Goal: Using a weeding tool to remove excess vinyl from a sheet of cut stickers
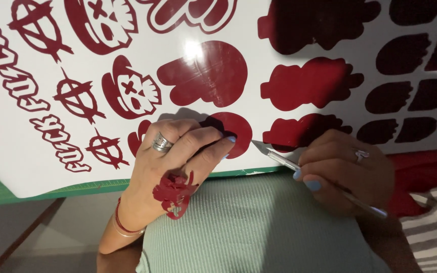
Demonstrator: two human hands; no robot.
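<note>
The right part of the white sheet lies in deep shadow, so the red shapes there read only as dark blobs, and the designs along the top edge are cut off by the frame. The left hand covers most of the round red sticker it rests on, so that sticker's outline cannot be made out in full. The far end of the craft knife disappears behind the right hand.

Around them, the sheet carries red skull shapes, circled-letter signs and outlined lettering, with a green cutting mat showing under its lower left edge. A pale green ribbed top fills the bottom of the view, and striped cloth sits at the lower right. A scrap of peeled red vinyl clings to the back of the left hand near the thumb, in front of the sheet's lower edge.

The left hand lies palm down, fingers loosely spread and gripping nothing, fingertips pressed onto the round red sticker near the sheet's bottom edge; it wears a silver ring and a red wrist cord. The right hand is curled closed around the knife's metal handle, holding it like a pen, blade pointing left with its tip just beside the left fingertips and that sticker
</note>
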